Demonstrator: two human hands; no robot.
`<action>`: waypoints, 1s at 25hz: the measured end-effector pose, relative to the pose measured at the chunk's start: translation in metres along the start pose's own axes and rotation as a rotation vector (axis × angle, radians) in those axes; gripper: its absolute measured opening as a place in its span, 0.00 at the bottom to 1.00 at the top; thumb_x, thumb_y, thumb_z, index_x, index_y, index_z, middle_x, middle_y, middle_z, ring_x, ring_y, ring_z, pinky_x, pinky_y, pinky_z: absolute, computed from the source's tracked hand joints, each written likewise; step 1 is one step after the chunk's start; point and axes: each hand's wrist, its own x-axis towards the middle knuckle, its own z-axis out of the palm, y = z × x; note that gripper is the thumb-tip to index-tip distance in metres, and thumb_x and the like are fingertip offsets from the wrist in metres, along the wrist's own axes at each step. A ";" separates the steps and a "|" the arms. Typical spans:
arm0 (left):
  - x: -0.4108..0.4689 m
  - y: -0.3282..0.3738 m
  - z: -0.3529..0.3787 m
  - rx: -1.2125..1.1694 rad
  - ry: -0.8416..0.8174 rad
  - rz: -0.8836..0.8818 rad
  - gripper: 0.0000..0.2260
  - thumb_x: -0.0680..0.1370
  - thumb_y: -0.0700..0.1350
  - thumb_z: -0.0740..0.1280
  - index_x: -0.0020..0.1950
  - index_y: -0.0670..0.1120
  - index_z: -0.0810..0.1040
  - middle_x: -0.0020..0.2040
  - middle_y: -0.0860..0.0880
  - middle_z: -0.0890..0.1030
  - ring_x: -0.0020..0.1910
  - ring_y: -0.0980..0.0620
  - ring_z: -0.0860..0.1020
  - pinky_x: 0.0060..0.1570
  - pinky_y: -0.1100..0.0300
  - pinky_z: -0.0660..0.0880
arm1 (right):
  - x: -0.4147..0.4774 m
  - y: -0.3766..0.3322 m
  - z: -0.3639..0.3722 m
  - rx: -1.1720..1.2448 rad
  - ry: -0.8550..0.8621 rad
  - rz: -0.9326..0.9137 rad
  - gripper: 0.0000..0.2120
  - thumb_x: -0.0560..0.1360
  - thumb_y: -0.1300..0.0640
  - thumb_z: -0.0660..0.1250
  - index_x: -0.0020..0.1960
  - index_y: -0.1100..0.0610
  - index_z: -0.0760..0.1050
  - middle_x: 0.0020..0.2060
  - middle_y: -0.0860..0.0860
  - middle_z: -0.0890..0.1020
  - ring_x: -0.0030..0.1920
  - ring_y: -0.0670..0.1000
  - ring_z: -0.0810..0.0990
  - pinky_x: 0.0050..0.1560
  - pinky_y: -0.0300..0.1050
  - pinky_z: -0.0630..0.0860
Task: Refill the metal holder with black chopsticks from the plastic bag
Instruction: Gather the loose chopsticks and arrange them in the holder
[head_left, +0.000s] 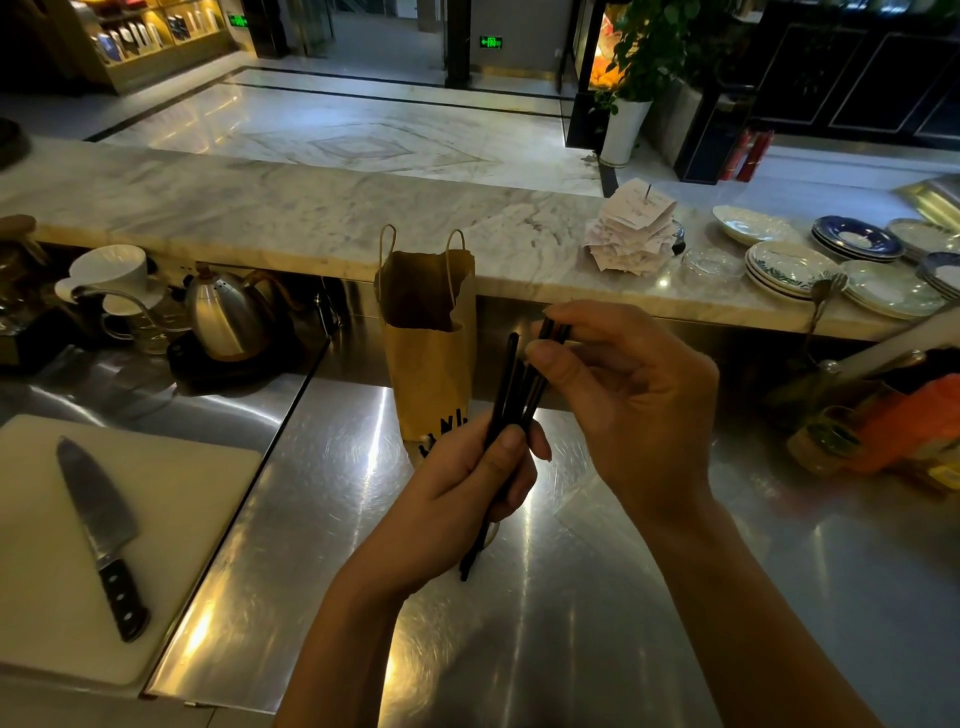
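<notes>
Several black chopsticks stand tilted above the steel counter, in the middle of the head view. My left hand grips the bundle around its lower half, and the tips stick out below my palm. My right hand pinches the upper ends between thumb and fingers. A brown paper bag with twine handles stands upright just behind the chopsticks. Neither a metal holder nor a plastic bag shows clearly in this view.
A white cutting board with a large knife lies at the left. A steel kettle and a white cup stand at the back left. Stacked plates and a spike of paper slips sit on the marble ledge. Jars and orange packaging crowd the right.
</notes>
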 end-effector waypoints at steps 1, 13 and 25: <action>0.000 -0.001 0.000 -0.005 0.005 -0.005 0.13 0.81 0.52 0.55 0.50 0.49 0.77 0.32 0.46 0.70 0.29 0.49 0.65 0.32 0.63 0.67 | 0.001 0.000 -0.001 0.019 -0.006 0.019 0.09 0.74 0.64 0.70 0.54 0.58 0.77 0.45 0.52 0.84 0.46 0.47 0.85 0.43 0.44 0.83; -0.003 -0.005 -0.007 -0.101 0.042 -0.048 0.13 0.82 0.49 0.56 0.57 0.50 0.80 0.31 0.48 0.69 0.26 0.51 0.65 0.27 0.61 0.65 | 0.016 0.000 -0.020 0.150 -0.121 0.283 0.08 0.74 0.67 0.69 0.53 0.60 0.80 0.42 0.51 0.86 0.44 0.50 0.86 0.42 0.42 0.83; -0.002 -0.005 -0.006 -0.168 0.001 -0.090 0.24 0.79 0.55 0.59 0.54 0.32 0.72 0.30 0.46 0.68 0.25 0.51 0.64 0.27 0.61 0.66 | 0.015 -0.004 -0.011 -0.091 -0.387 0.221 0.06 0.74 0.62 0.70 0.50 0.56 0.81 0.41 0.45 0.85 0.42 0.43 0.85 0.44 0.36 0.81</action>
